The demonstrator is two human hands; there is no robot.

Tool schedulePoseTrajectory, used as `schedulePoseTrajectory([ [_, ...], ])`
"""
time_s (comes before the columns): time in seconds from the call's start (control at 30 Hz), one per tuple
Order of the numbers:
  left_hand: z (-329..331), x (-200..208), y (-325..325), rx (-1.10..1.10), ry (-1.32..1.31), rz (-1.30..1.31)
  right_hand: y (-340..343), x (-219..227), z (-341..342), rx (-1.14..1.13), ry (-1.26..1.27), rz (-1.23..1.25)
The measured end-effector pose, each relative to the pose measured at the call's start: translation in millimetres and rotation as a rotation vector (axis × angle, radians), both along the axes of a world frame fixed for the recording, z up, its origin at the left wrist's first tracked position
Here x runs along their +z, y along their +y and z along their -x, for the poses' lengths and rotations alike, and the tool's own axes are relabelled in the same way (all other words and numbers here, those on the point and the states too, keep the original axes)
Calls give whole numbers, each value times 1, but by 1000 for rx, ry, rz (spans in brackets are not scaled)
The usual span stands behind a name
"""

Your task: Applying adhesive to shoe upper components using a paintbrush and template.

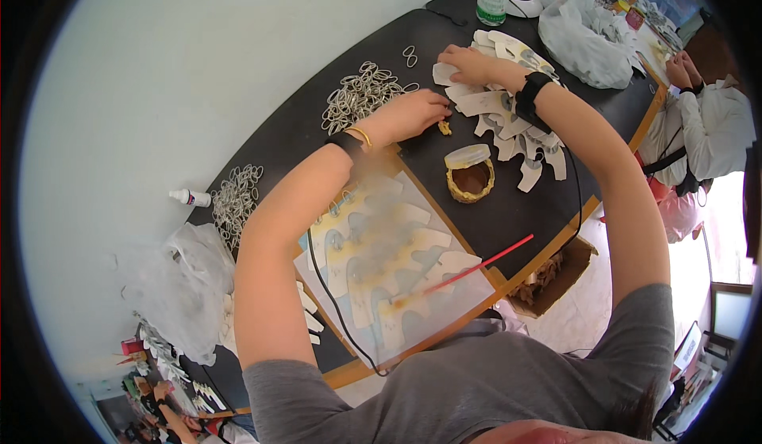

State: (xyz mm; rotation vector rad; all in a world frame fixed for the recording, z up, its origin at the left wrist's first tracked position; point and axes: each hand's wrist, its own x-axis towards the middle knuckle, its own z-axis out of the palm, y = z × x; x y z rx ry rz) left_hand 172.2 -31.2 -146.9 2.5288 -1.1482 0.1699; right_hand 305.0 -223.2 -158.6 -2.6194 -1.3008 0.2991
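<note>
Gray shirt (468, 376) sits nearest, below a paper-covered board (474, 295) with a red stick (496, 257) across its right side. Farther off, the left hand (414, 115) is beside metal rings (349, 104), fingers bent near a yellow lump (444, 128); whether it holds anything, I cannot tell. The right hand (474, 66) touches white cutouts (479, 103) at far right, its grip unclear. An amber jar (460, 193) stands nearer.

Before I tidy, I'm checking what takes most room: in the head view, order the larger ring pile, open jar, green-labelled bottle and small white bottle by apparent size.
1. Larger ring pile
2. Open jar and green-labelled bottle: too alike to rank
3. Small white bottle
</note>
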Motion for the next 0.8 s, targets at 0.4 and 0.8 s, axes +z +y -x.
schedulePoseTrajectory([
  [0.4,-51,-9,15,416,-225,-60,0,-7,-2,4,-22,20],
  [0.8,-33,7,26,345,80,-555,-10,1,-1,-49,44,34],
])
